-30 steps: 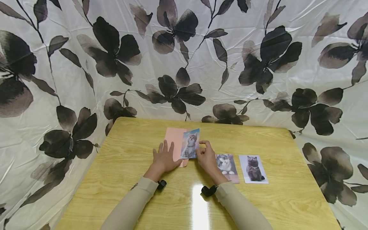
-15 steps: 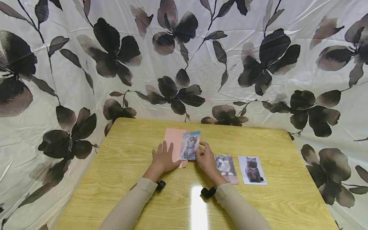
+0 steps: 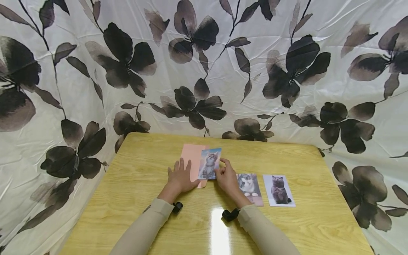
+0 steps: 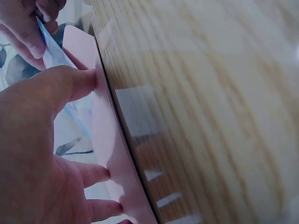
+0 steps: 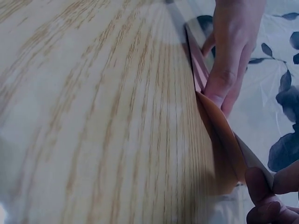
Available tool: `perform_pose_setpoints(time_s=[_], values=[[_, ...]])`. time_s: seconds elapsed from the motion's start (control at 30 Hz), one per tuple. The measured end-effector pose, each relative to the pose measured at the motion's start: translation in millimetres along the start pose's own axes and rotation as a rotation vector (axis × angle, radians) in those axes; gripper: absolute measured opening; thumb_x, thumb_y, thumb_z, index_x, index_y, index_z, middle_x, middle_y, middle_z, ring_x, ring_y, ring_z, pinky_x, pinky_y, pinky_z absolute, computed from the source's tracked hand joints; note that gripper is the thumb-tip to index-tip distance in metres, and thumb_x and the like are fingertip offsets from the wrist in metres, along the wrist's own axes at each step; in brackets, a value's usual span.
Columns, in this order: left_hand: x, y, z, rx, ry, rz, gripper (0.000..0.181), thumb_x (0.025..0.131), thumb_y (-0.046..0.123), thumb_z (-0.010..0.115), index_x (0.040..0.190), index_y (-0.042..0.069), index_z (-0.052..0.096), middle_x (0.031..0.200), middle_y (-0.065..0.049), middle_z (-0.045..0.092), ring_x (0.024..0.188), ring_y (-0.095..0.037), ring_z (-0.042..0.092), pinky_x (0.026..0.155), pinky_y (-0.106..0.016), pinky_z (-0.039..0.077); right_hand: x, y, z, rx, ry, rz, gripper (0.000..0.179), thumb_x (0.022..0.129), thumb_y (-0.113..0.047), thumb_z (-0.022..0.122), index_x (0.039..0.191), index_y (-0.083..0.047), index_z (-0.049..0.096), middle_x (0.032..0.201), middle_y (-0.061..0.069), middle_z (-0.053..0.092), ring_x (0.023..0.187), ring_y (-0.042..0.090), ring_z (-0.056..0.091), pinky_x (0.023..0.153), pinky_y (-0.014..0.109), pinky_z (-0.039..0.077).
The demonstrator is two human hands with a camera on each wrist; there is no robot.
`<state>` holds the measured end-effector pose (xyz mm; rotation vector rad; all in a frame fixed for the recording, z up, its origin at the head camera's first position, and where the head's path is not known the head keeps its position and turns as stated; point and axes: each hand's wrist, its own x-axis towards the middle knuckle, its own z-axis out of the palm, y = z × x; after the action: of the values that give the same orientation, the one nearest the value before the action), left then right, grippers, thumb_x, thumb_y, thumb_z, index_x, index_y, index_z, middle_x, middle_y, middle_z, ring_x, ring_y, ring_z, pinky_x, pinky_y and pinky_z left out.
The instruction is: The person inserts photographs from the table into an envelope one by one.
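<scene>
A pink envelope (image 3: pixel 191 154) lies on the table, its flap to the right. My left hand (image 3: pixel 181 177) rests on it with fingers spread; in the left wrist view the thumb and fingertips press on the pink paper (image 4: pixel 110 144). My right hand (image 3: pixel 227 179) pinches the right edge of a photo card (image 3: pixel 209 164) that shows a grey tabby kitten against blue. The card overlaps the envelope's right side. In the right wrist view, thumb and finger (image 5: pixel 259 186) hold the card's edge, tilted up above the raised flap (image 5: pixel 222 128).
Two more cat photo cards lie on the wooden table (image 3: pixel 134 219) to the right: a grey-and-white cat (image 3: pixel 250 189), partly behind my right wrist, and a dark grey cat (image 3: pixel 279 190). A flowered cloth (image 3: pixel 197 71) hangs behind the table.
My right hand has moved slightly left and nearer, and the kitten card with it, a little lower over the envelope. My left hand has stayed on the envelope.
</scene>
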<state>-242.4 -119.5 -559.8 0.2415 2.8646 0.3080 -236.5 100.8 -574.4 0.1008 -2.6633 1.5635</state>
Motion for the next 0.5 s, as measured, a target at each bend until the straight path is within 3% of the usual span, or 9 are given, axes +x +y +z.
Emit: perform_pose_setpoints(time_s=[0.33,0.5], values=[[-0.5,-0.1,-0.5,0.013,0.0,0.008,0.102,0.1,0.066,0.062,0.172,0.007,0.021,0.176,-0.029,0.011,0.162,-0.049,0.015,0.122,-0.077,0.019,0.5,-2.3,5.0,0.02,-0.012,0.017,0.056,0.107,-0.011,0.066,0.158,-0.002,0.044,0.072,-0.001,0.062,0.058,0.013,0.052,0.064,0.033,0.045],[-1.2,-1.4,1.3,0.022,-0.005,0.0,0.103,0.1,0.067,0.061,0.172,0.007,0.021,0.176,-0.029,0.012,0.162,-0.049,0.015,0.122,-0.077,0.02,-1.8,-1.9,7.1,0.029,-0.022,0.02,0.057,0.107,-0.011,0.066,0.158,-0.001,0.044,0.08,0.001,0.064,0.062,0.015,0.055,0.065,0.035,0.046]])
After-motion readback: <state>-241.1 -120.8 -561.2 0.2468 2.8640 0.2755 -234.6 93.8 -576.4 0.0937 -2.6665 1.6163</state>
